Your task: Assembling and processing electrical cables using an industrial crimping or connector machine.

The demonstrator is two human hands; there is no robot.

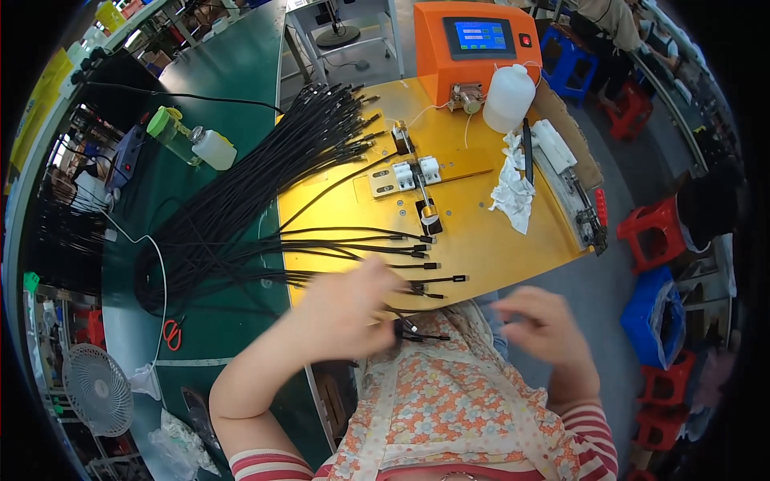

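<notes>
My left hand [349, 309], smeared by motion, is over the near ends of several black cables at the front edge of the gold plate [497, 256]. Whether it grips a cable cannot be made out. Off to the right, my right hand [541, 321] is in the air beyond the plate's front edge, fingers bent and apart, with nothing visible in them. Black cables [409, 248] with plugs lie fanned on the plate, beside a larger bundle [265, 168]. Behind them sits a metal clamp fixture [413, 176] with white blocks; a cable reaches toward it.
An orange machine [433, 48] with a screen stands at the back, beside a white bottle [509, 98]. Crumpled tissue [513, 196] and a metal rail [573, 192] occupy the plate's right side. On the green table [241, 80] are a green-lidded cup [168, 128], another bottle [212, 150] and red scissors [172, 334].
</notes>
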